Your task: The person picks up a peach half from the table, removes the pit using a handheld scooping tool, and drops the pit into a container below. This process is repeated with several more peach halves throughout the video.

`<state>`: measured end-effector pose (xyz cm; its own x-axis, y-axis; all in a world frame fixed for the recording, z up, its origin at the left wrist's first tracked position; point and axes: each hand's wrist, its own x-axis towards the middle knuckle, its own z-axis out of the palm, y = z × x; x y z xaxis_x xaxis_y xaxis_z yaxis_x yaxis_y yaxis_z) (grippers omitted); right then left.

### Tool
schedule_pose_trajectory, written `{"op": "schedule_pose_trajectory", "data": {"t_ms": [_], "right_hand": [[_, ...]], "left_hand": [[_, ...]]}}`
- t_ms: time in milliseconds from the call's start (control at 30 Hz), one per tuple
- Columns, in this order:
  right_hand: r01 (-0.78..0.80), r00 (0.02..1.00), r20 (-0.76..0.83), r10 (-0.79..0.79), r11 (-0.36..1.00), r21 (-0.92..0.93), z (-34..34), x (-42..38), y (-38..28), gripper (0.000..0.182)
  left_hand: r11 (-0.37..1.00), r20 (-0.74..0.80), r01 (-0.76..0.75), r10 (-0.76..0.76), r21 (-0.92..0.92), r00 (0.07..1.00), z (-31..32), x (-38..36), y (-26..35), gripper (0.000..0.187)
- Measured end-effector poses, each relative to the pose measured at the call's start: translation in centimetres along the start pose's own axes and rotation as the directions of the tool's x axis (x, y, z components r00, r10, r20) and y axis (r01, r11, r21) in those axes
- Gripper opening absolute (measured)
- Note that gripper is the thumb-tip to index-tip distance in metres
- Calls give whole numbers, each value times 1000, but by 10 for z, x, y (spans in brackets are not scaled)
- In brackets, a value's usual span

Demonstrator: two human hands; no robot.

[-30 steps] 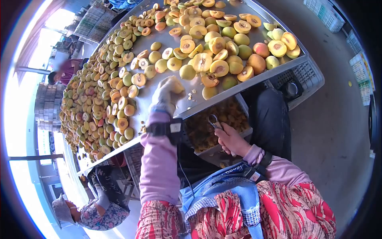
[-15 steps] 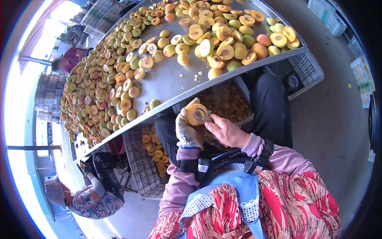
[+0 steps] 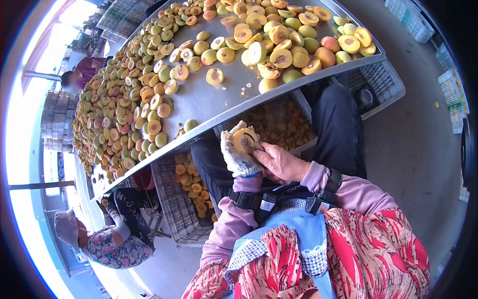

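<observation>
My left hand (image 3: 238, 154), in a whitish knit glove, is closed around a peach half (image 3: 245, 140) with its cut face turned up. My right hand (image 3: 283, 163), bare, is closed on a small curved pitting knife (image 3: 256, 146). Its thin blade lies against the middle of the cut face; the handle is mostly hidden inside my fingers. Both hands are above my lap, just in front of the metal table's (image 3: 219, 112) near edge. Below them, a crate (image 3: 309, 145) under the table holds many fruit scraps.
Many halved peaches (image 3: 124, 99) cover the table's left side, with another pile (image 3: 284, 45) at its far right. A grey crate (image 3: 172, 209) of halves stands at lower left. Another crate (image 3: 388, 89) is right of my knee. A co-worker (image 3: 107, 239) sits at left; another person (image 3: 82, 77) is farther back.
My left hand has tilted slightly with the peach half, and my right fingers have come closer to the cut face. One half on the table has shifted left, away from the pile.
</observation>
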<state>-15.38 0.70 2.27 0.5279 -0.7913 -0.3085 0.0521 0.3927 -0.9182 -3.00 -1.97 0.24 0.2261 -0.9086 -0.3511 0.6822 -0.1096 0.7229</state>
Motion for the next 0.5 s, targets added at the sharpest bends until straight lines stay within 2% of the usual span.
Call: {"op": "schedule_pose_trajectory", "data": {"t_ms": [67, 133, 200, 233, 267, 300, 433, 500], "right_hand": [[-64, 995, 88, 50, 984, 164, -3, -2, -4, 33], [-77, 993, 100, 61, 983, 166, -6, 2, 0, 33], [-85, 992, 110, 67, 982, 166, -5, 8, 9, 33], [180, 981, -72, -181, 984, -22, 0, 10, 16, 33], [395, 874, -192, -445, 884, -252, 3, 11, 13, 33], [275, 926, -198, -322, 933, -234, 1, 6, 5, 31], [264, 918, -215, -332, 919, -293, -1, 9, 5, 31], [160, 959, -177, -223, 937, -310, -4, 9, 4, 32]], "left_hand": [[999, 88, -42, 38, 34, 995, -3, -1, 1, 46], [998, 68, -64, 62, 19, 996, -1, 1, -2, 45], [993, 91, -88, 81, 76, 993, 6, 2, -1, 52], [995, 124, -68, 59, 69, 991, 4, 5, -3, 53], [995, 128, -73, 64, 65, 990, 7, 5, -2, 53], [998, 135, -61, 58, 16, 989, 9, 4, -2, 53], [998, 126, -51, 54, -27, 991, 8, 8, -7, 56], [998, 86, -62, 63, -11, 994, 5, 10, -11, 55]]}}
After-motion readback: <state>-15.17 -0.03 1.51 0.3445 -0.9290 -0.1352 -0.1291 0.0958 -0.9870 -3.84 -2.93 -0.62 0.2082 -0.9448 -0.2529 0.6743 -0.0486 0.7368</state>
